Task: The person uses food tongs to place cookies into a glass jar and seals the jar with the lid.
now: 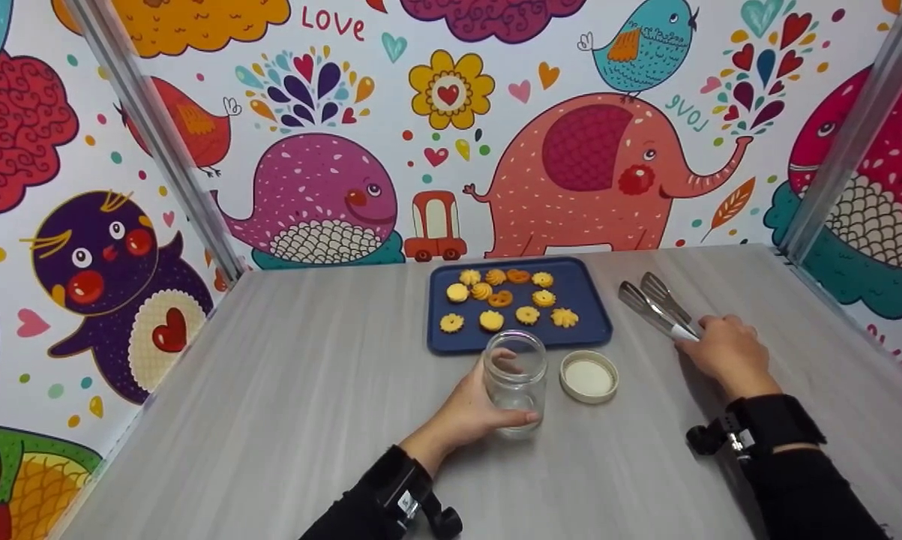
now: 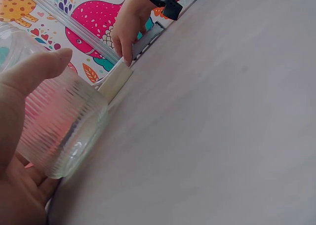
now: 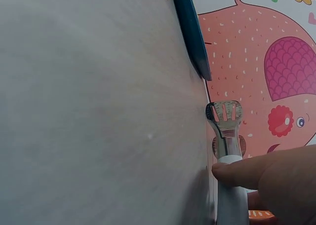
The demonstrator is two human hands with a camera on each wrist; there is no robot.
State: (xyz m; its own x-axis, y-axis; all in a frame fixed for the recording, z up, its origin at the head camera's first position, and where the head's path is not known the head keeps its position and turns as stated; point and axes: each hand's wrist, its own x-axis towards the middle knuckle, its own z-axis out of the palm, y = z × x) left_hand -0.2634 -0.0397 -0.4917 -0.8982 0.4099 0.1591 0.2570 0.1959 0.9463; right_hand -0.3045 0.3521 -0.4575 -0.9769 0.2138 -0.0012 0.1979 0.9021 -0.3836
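The right hand [image 3: 281,180] grips the white-handled tongs [image 3: 229,159], their slotted metal end upward in view. Above the tongs is a blue tray [image 3: 191,35]; right of them, a pink elephant picture [image 3: 242,52]; left, the grey surface [image 3: 98,106].

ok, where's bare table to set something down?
Widest: table left of the tray and left hand. Smaller: between lid and right hand. Crowded: around jar, lid and the tray's near edge; cookies dot the tray.

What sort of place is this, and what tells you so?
Probably a small, staged tabletop booth: cartoon-printed walls with metal-looking corner posts stand around a grey table, and the person wears strapped wrist cameras.
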